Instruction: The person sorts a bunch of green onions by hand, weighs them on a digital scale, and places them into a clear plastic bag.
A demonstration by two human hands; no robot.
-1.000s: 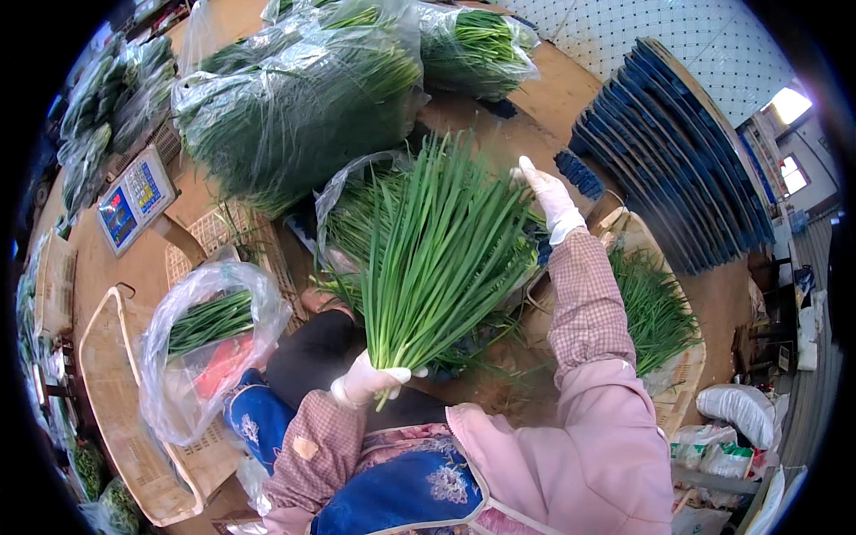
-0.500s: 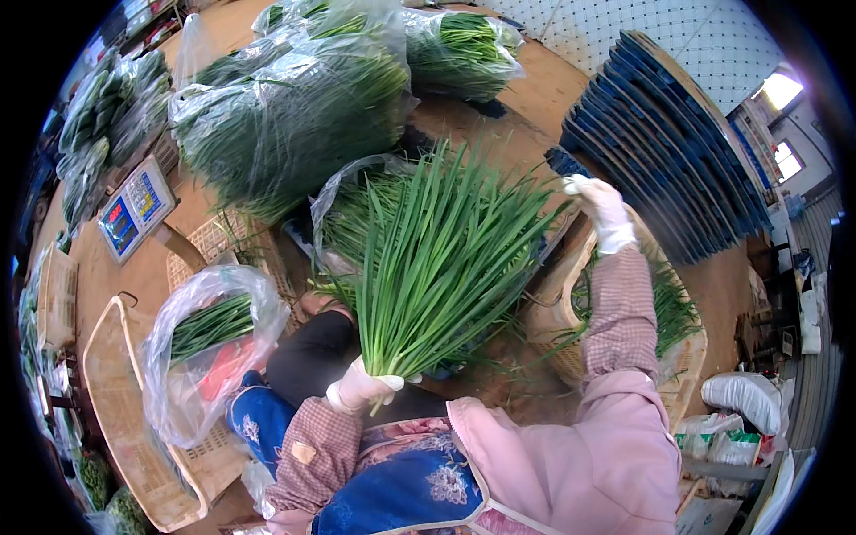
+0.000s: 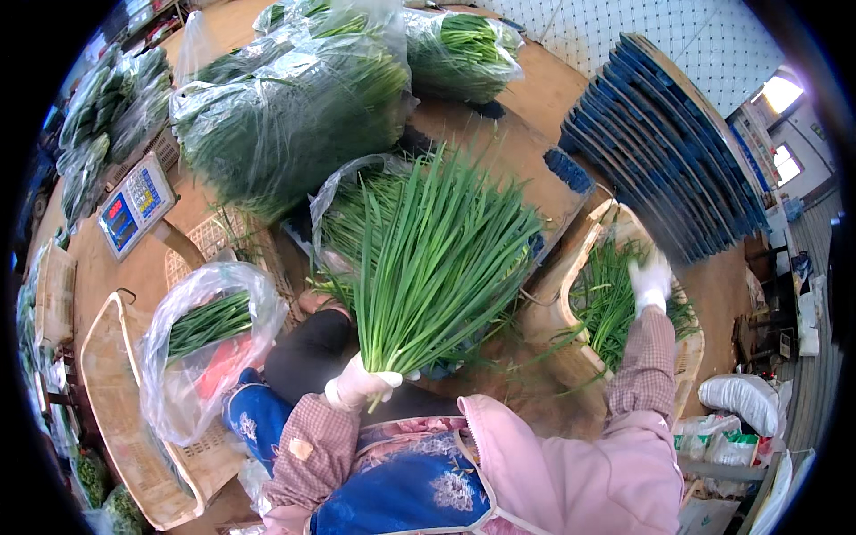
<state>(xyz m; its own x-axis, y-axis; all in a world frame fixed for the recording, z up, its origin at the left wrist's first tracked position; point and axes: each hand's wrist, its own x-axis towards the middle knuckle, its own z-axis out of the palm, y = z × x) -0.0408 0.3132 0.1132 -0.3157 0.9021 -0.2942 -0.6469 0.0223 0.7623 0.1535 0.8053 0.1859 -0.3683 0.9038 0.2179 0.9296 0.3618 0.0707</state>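
Observation:
A large bunch of garlic chives [image 3: 437, 259] fans upward and away from my lap, its pale stem ends gathered low. My left hand [image 3: 361, 383], in a white glove, is wrapped round those stems. Over on the right, my right hand [image 3: 651, 278], also gloved, is above the tall plastic crate [image 3: 571, 299]. Motion smears its fingers, so what they hold, if anything, cannot be made out. Loose chives and trimmed leaves [image 3: 611, 290] lie in that crate, close by this hand. Behind the held bunch more chives rest in an open plastic bag [image 3: 334, 209].
To the left, a clear bag [image 3: 169, 392] with chives sits in a beige crate [image 3: 116, 392], near a digital scale [image 3: 135, 207]. Large bagged chive bundles [image 3: 294, 125] lie ahead. A stack of blue-edged pallets [image 3: 660, 147] stands at far right; white sacks [image 3: 749, 401] lie at lower right.
My right hand has moved right and down, from beside the bunch's leaf tips to above the right crate. My left hand keeps its hold, and the bunch has shifted slightly left.

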